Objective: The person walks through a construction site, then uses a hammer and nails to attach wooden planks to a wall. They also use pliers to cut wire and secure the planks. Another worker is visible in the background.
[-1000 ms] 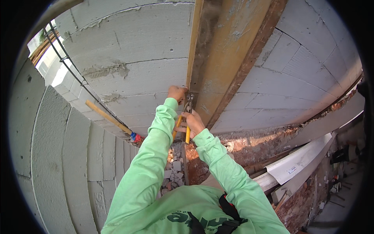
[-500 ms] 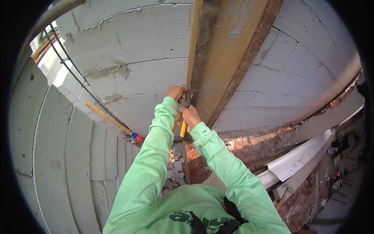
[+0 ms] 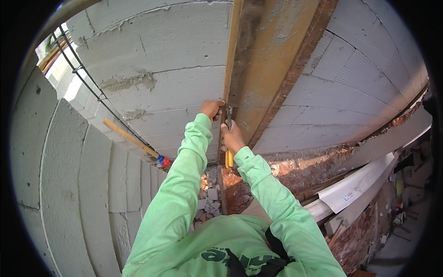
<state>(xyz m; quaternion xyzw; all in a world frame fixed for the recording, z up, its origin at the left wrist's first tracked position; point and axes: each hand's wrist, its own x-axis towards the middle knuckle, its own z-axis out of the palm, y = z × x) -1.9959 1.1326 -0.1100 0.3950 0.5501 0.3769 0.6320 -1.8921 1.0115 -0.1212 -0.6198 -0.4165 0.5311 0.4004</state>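
Observation:
My right hand [image 3: 233, 137] is wrapped round a pair of yellow-handled pliers [image 3: 229, 159]. Its handles are squeezed together and hang below the fist, while the metal head points up at the wooden formwork board [image 3: 265, 60]. Just left of the head, my left hand [image 3: 212, 109] is closed, its fingertips at the board's left edge. Whatever it pinches is too small to make out. Behind both hands rises a wall of pale grey blocks [image 3: 184, 85], with the tall, mortar-smeared board standing against it.
To the left, a steel rebar frame [image 3: 82, 69] slants down beside a wooden handle [image 3: 129, 137] with a red and blue end. Another block wall [image 3: 60, 184] stands close on my left. Rubble [image 3: 210, 198] lies below my hands; white sheeting [image 3: 353, 187] is at lower right.
The pliers' handles, spread apart before, have come together. My right hand has shifted slightly right and turned the tool more upright. My left hand stays at the board's edge.

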